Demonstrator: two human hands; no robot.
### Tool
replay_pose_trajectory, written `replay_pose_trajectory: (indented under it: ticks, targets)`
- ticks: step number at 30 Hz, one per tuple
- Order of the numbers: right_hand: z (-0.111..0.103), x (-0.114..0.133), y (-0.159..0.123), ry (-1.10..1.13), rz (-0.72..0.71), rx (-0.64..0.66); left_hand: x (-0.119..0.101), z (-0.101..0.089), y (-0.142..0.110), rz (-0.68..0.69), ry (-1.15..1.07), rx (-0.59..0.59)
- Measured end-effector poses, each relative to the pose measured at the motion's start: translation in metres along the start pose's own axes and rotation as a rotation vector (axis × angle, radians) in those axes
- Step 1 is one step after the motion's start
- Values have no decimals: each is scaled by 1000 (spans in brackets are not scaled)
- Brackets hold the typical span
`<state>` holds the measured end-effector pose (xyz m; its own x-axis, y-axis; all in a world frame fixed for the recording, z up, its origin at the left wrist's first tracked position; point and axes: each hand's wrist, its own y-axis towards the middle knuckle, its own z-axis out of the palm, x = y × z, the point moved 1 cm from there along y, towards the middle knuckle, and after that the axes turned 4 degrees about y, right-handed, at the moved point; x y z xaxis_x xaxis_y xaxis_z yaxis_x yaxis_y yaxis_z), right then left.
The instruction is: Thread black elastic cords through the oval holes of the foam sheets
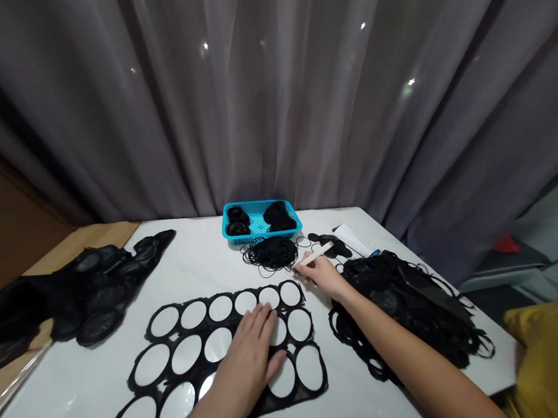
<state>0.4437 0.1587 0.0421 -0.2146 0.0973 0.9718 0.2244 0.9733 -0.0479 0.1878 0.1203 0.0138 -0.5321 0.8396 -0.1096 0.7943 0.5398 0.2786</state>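
My left hand [245, 351] lies flat, fingers stretched forward, on a black sheet [199, 325] cut with rows of large round holes. White tabletop shows through those holes. Between the fingers of my right hand [321, 275] is a slim white pen-like tool [318, 253], its upper end slanting up to the right. The tool's lower tip is too small to make out. Just left of this hand sits a tangled heap of thin black rings [272, 252]. Behind the heap stands a blue plastic basket [260, 219] holding several black ring bundles.
A large pile of black cut-out scraps [408, 305] covers the table's right side. More black sheet pieces [102, 282] lie at left over brown cardboard [95, 238]. Small black pieces and a white packet [355, 240] lie beyond my right hand. A grey curtain [283, 99] hangs behind the table.
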Motion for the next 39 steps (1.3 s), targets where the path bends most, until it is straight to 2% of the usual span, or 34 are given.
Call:
replay_pose_trajectory:
  ticks: [2, 4, 6, 8, 12, 21, 26, 31, 33, 36, 39]
  targets:
    - [26, -3, -12, 190, 81, 131, 9, 5, -9, -23, 76, -37]
    - [46, -4, -23, 263, 113, 234, 14, 10, -16, -13, 123, -53]
    - [58, -5, -33, 198, 67, 292, 15, 12, -20, -4, 142, -59]
    - [64, -5, -40, 46, -33, 291, 13, 12, -21, -13, 150, -59]
    - [67, -2, -46, -183, -156, 250, 11, 13, -21, -31, 155, -43]
    - [71, 2, -53, -260, -212, 231, 11, 12, -22, -38, 110, -40]
    - [70, 0, -54, -234, -175, 207, 12, 14, -22, -38, 92, -36]
    - [70, -1, -52, -321, -211, 215, 11, 14, -23, -44, 90, -39]
    - [70, -2, -54, -353, -273, 214, 10, 14, -23, -46, 99, -43]
    - [73, -3, -62, -423, -446, 258, 8, 14, -23, -54, 100, -48]
    - [77, -3, -66, -638, -588, 339, 8, 15, -23, -55, 92, -53]
